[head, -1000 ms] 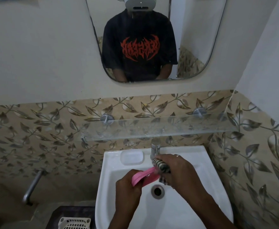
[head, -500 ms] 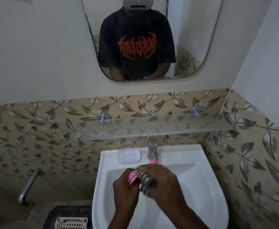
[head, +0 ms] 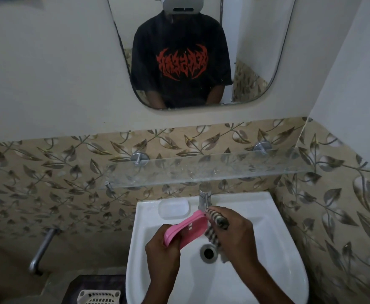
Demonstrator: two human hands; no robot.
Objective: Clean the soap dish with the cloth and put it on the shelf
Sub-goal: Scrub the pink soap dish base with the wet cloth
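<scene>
Over the white sink [head: 274,255], my left hand [head: 162,252] holds a pink soap dish [head: 187,230] by its lower end, tilted up towards the tap. My right hand [head: 237,234] grips a bunched black-and-white striped cloth [head: 217,218], which touches the dish's right edge and hangs down beside the drain. A glass shelf [head: 201,172] runs along the tiled wall above the sink, with nothing on it.
A chrome tap [head: 205,197] stands at the sink's back, beside a moulded soap recess [head: 173,207]. A mirror [head: 201,51] hangs above. A metal pipe [head: 42,251] juts from the wall at lower left. A white basket [head: 98,297] sits below. The right wall is close.
The soap dish has turned and its broad pink face shows more. My right hand with the cloth has shifted along the dish, to its right end near the tap.
</scene>
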